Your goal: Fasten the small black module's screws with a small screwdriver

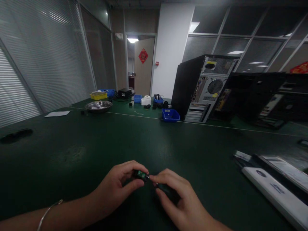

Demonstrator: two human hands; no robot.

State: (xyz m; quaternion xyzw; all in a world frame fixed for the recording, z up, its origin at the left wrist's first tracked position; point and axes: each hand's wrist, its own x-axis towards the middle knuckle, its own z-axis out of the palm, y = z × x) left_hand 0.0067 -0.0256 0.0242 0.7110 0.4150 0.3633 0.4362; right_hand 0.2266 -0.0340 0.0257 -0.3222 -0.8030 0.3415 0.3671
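Observation:
My left hand (124,179) is closed, thumb and fingers pinching a small green circuit board (141,175) that has dark parts around it. Just to the right, my right hand (179,194) is closed around a dark slim object (168,191), partly hidden by the fingers. A small shiny metal piece (147,176) shows between the two hands, at the board's right end. I cannot make out whether it belongs to the board or to the dark object. Both hands are held low over the green table (115,144).
At the right lie a white box (271,189) and flat dark-and-silver items. Behind stand a black computer tower (190,83) and other open cases. A blue tray (170,115), a metal bowl (98,106), a yellow basket (98,96) and a paper sheet (57,114) are farther back.

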